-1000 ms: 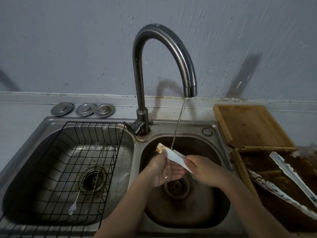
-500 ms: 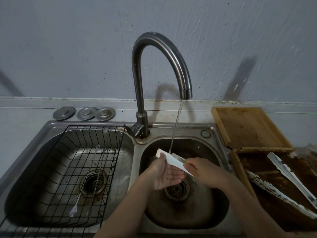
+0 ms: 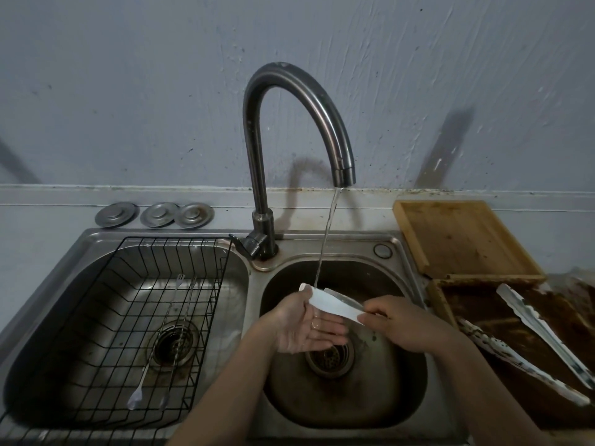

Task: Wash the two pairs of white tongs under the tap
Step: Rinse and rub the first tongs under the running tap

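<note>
Hands: right hand [image 3: 407, 326] pinches the tongs [image 3: 328, 303]; left hand [image 3: 306, 326] spread flat, palm up, under them.
Tongs: between both hands, under the water stream [image 3: 325, 239].
Second tongs [image 3: 544, 336]: right of the right hand, on a dirty tray [image 3: 515, 362].

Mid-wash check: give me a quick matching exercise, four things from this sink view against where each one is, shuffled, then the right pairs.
Things:
1. tongs in hand
2. second tongs
3. long spoon
4. three metal discs

Places:
A. on the ledge behind the left basin
B. under the running water, over the right basin
C. on the stained wooden tray right of the sink
D. in the black wire basket, left basin

Pairs: 1-B, 2-C, 3-D, 4-A
</note>
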A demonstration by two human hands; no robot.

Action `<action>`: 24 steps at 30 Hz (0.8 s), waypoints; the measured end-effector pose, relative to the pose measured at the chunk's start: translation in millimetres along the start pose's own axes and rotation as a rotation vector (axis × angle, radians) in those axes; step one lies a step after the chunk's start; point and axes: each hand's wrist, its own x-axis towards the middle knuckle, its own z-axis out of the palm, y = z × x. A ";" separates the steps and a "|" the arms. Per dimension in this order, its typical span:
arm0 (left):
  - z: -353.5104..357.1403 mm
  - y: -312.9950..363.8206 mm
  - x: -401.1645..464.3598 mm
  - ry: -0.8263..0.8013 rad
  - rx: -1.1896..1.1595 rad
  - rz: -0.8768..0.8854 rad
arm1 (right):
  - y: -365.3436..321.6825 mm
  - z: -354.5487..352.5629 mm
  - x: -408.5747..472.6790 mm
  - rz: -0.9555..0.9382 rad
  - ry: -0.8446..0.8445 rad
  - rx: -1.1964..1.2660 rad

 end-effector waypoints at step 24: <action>7.8 33.9 1.4 0.396 -0.329 0.623 | -0.6 6.5 -3.2 0.083 0.482 -0.279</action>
